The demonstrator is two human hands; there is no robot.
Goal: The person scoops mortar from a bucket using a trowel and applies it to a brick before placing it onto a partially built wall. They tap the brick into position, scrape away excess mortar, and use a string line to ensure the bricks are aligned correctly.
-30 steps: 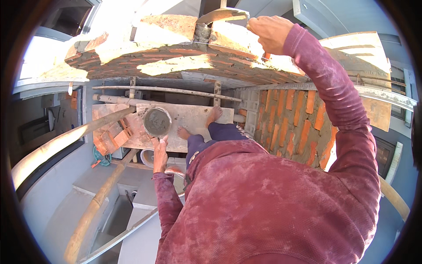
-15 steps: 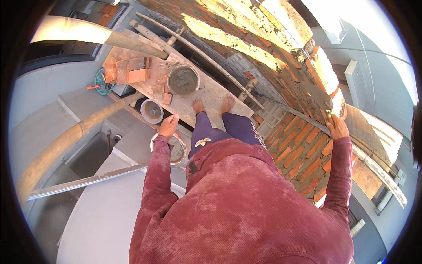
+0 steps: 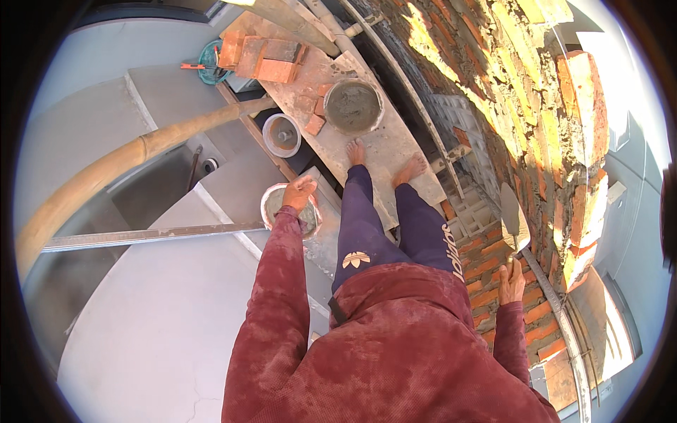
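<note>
My right hand [image 3: 512, 282], low on the right, is closed around the handle of a trowel [image 3: 515, 215], its blade pointing up along the brick wall [image 3: 536, 134]. My left hand [image 3: 301, 189] is over a white bucket of grey material [image 3: 309, 225], fingers loosely bent with nothing visible in them. Beyond it are a large bucket of wet mortar [image 3: 352, 107] and a smaller bucket [image 3: 281, 134]. My bare feet [image 3: 407, 169] stand on a dusty board [image 3: 388, 141] beside the mortar bucket.
Stacked bricks [image 3: 271, 67] and a teal container [image 3: 211, 65] lie at the board's far end. Bamboo poles [image 3: 92, 190] and a metal bar [image 3: 148, 236] cross the left side above grey ledges [image 3: 141, 296]. A long straightedge [image 3: 564, 324] runs down the right.
My right hand and the trowel have come down from the wall's top to low on my right. The view has turned, so the wall now runs along the right side.
</note>
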